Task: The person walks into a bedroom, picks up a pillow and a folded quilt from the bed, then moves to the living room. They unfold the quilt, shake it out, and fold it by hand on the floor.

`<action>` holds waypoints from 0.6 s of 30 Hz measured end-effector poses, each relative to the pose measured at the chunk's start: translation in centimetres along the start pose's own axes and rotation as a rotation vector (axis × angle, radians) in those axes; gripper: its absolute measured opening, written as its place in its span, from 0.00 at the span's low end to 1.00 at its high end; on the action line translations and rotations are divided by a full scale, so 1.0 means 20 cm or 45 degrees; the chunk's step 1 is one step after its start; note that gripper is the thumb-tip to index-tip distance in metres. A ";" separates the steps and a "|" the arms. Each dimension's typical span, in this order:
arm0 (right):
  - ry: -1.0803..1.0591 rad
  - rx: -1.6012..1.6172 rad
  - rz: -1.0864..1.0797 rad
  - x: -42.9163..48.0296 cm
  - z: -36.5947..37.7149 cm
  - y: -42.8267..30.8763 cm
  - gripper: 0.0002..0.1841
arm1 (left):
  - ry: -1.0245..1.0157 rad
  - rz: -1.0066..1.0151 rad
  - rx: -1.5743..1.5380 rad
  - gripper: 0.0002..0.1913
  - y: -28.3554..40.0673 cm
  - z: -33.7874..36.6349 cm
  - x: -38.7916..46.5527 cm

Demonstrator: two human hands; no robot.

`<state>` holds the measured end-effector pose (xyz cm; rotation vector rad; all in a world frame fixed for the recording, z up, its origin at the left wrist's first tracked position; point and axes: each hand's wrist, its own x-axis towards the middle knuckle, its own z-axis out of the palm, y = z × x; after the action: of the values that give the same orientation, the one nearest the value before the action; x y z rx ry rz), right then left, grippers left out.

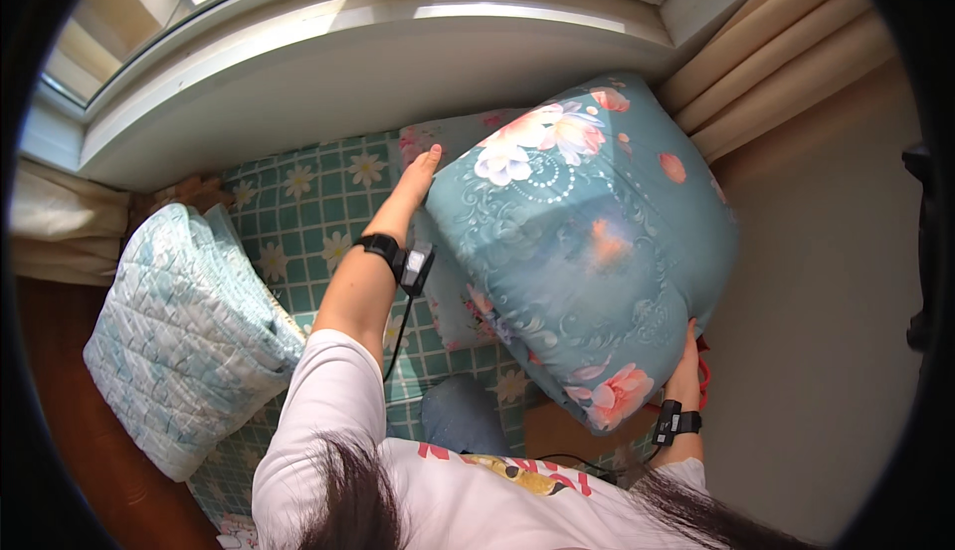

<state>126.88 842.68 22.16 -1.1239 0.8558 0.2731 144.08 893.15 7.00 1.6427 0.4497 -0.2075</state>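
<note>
A bulky teal quilt (552, 252) with a floral print, folded into a thick bundle, fills the middle right of the view. My left hand (427, 166) lies against its upper left edge, thumb up, with the other fingers mostly hidden. At its lower right side is my right hand (688, 348), pressed to the fabric, its fingers largely out of sight behind the bulge. Under the bundle's left side lies a pale floral cloth (455, 319). A folded light-blue quilted pad (186, 348) rests at the left, apart from both hands.
Green checked fabric with daisies (298, 214) covers the surface beneath. A window sill (373, 9) runs along the top. Beige curtains (783, 58) hang at the right, beside a bare wall (798, 296). Brown cardboard (574, 434) shows below the bundle, and a red cord (703, 375) near my right wrist.
</note>
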 end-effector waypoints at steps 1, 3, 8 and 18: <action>-0.038 0.008 0.007 0.01 -0.01 0.01 0.32 | -0.245 -0.211 -0.027 0.37 0.06 0.03 0.05; -0.003 0.052 0.059 0.03 0.00 0.01 0.33 | -0.645 -0.511 0.236 0.35 0.11 0.10 0.06; 0.124 0.085 0.172 0.04 0.04 -0.02 0.30 | -0.990 -0.817 -0.176 0.34 0.01 0.23 -0.05; 0.152 -0.069 0.019 0.28 -0.09 0.06 0.28 | -0.886 -1.347 -1.193 0.28 -0.17 0.26 -0.09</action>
<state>129.02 840.39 17.04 -1.1943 0.9676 0.2445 141.67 887.93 3.95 0.2422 0.6868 -1.1190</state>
